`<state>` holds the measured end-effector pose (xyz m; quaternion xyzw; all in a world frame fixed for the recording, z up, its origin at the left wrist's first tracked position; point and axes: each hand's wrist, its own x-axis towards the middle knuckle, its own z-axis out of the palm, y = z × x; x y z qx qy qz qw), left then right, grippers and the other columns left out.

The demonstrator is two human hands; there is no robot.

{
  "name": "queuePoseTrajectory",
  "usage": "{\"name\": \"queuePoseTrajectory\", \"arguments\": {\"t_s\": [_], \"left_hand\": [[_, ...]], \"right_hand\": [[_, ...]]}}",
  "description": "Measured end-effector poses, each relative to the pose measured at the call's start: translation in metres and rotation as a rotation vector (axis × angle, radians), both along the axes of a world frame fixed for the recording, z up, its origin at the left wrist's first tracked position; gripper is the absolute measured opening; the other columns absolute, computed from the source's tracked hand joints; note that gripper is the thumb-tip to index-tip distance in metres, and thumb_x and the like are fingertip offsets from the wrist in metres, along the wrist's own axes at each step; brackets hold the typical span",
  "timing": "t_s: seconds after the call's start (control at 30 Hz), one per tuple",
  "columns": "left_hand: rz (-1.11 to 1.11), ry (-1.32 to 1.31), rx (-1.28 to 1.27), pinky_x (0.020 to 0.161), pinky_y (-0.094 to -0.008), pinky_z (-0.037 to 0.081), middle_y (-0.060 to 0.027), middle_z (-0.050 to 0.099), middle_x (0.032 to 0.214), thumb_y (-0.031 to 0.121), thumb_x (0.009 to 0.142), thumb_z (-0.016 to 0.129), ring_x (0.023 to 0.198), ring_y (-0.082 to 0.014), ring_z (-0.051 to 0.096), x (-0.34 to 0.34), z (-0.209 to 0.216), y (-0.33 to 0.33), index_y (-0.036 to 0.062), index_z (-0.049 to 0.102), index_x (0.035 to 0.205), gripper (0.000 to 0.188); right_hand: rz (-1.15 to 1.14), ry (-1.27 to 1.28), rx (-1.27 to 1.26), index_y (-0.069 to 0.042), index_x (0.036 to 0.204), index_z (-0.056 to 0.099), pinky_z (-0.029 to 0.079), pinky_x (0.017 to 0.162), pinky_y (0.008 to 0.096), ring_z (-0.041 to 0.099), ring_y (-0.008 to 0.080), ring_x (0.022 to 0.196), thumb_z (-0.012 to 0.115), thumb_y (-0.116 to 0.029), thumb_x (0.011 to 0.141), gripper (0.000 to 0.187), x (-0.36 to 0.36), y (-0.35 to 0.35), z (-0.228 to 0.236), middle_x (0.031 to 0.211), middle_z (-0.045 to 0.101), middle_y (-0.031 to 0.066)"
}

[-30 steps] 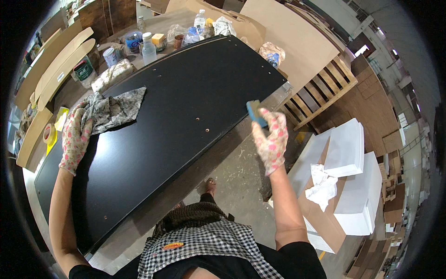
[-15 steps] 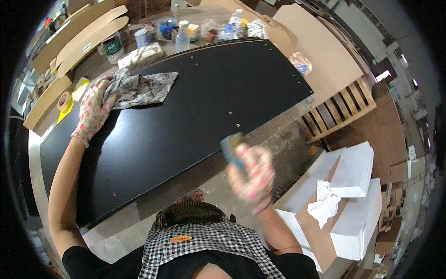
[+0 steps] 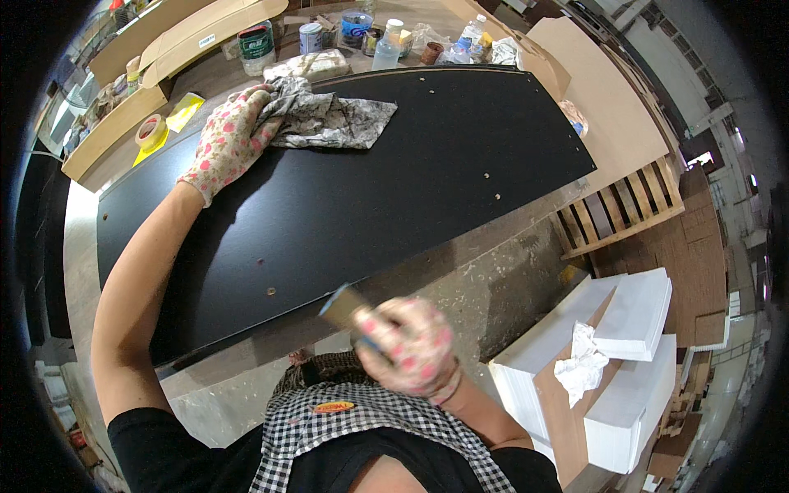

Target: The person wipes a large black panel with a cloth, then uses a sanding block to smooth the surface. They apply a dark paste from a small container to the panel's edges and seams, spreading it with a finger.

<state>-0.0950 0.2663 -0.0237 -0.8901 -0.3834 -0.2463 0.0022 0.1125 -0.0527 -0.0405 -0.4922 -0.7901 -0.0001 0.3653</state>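
A large black panel (image 3: 370, 197) with a curved far edge and a few small holes lies flat across the work surface. Over its far left part, my gloved left hand (image 3: 233, 135) is closed on a crumpled, grey-stained rag (image 3: 341, 122) that spreads across the panel. My right hand (image 3: 411, 345), in the same pink-dotted kind of glove, is closed round a small blue-and-tan block (image 3: 343, 307). Motion blurs the block, and I cannot tell its exact kind. It is in front of my apron, near the panel's front edge; whether it touches the panel is unclear.
Behind the panel stand a green jar (image 3: 256, 48), a clear bottle (image 3: 388, 45), a blue-labelled tub (image 3: 355, 29) and a white wrapped bundle (image 3: 306, 66). Tape (image 3: 151, 130) lies at left. A wooden pallet (image 3: 625, 205) and white boards (image 3: 629, 316) with crumpled paper (image 3: 580, 361) are at right.
My right hand has drawn the block back toward my body and to the left. My left hand stays on the rag. The whole view has shifted, with the panel appearing farther right.
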Motion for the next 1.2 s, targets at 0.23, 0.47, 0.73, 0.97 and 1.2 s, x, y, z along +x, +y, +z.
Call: {"name": "queuePoseTrajectory", "arguments": {"t_s": [0.23,0.47,0.73,0.97,1.2], "left_hand": [[-0.020,-0.004,-0.014,0.111,-0.0428,0.039,-0.0178,0.054,0.141,0.015,0.091,0.064,0.131,-0.0377,0.050,-0.120,-0.002,0.001,0.0039,0.050,0.135,0.047],[-0.041,0.003,-0.120,0.114,-0.0422,0.035,-0.0174,0.053,0.142,0.013,0.091,0.061,0.134,-0.0356,0.048,-0.234,0.002,-0.004,0.0049,0.048,0.140,0.051],[-0.020,0.028,-0.133,0.110,-0.0438,0.040,-0.0183,0.053,0.142,0.021,0.093,0.062,0.131,-0.0370,0.050,-0.263,0.002,-0.009,0.0021,0.053,0.131,0.043],[-0.029,-0.043,-0.030,0.106,-0.0445,0.043,-0.0222,0.059,0.131,0.034,0.096,0.060,0.123,-0.0384,0.056,-0.263,-0.001,-0.014,0.0022,0.053,0.136,0.051],[-0.009,-0.022,-0.075,0.104,-0.0438,0.044,-0.0202,0.060,0.130,0.037,0.097,0.059,0.122,-0.0368,0.057,-0.260,0.005,-0.017,0.0048,0.054,0.135,0.049]], "right_hand": [[-0.555,-0.123,0.051,-0.006,0.130,0.059,0.056,0.071,0.0396,0.063,0.0289,0.090,0.078,-0.011,0.078,0.055,-0.051,-0.001,0.002,0.112,0.054,0.0150],[-0.615,0.093,0.170,-0.009,0.130,0.062,0.057,0.075,0.0382,0.063,0.0287,0.091,0.078,-0.009,0.077,0.055,-0.139,-0.004,0.011,0.111,0.055,0.0147],[0.032,-0.007,-0.066,-0.009,0.125,0.065,0.056,0.074,0.0380,0.065,0.0287,0.088,0.080,-0.014,0.069,0.058,-0.233,-0.013,0.004,0.098,0.064,0.0122],[-0.197,-0.015,0.042,-0.006,0.130,0.060,0.055,0.066,0.0393,0.062,0.0284,0.083,0.080,-0.017,0.075,0.060,-0.255,-0.008,-0.001,0.106,0.057,0.0150],[0.439,-0.016,-0.136,-0.009,0.124,0.065,0.051,0.070,0.0379,0.062,0.0240,0.085,0.073,-0.019,0.079,0.048,-0.339,0.012,0.020,0.102,0.062,0.0101]]}}
